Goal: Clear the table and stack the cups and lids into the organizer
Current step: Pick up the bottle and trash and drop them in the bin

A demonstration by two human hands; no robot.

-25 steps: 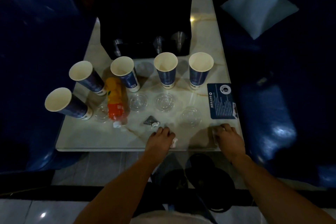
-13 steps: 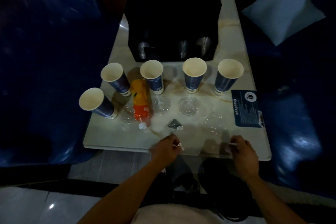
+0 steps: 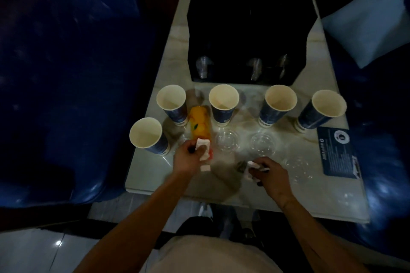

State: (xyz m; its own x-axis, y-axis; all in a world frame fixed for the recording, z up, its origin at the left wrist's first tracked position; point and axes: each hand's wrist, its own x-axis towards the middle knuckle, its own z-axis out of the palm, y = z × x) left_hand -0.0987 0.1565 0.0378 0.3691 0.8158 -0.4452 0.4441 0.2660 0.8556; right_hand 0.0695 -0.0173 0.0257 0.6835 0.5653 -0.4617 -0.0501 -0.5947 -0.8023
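With the left hand (image 3: 188, 158) closed on a white scrap of paper (image 3: 203, 146) right over the orange bottle (image 3: 198, 126), which lies lengthwise pointing toward the organizer (image 3: 248, 37), it looks nearer than the right hand (image 3: 267, 173), which pinches another scrap.

We are seeing an orange bottle (image 3: 199, 126) lying on its side on the marble table (image 3: 315, 186), a dark blue card (image 3: 337, 155) lying flat near the right edge, dark blue sofas (image 3: 66, 73) flanking both sides, and a pale cushion (image 3: 363, 20) resting at upper right.
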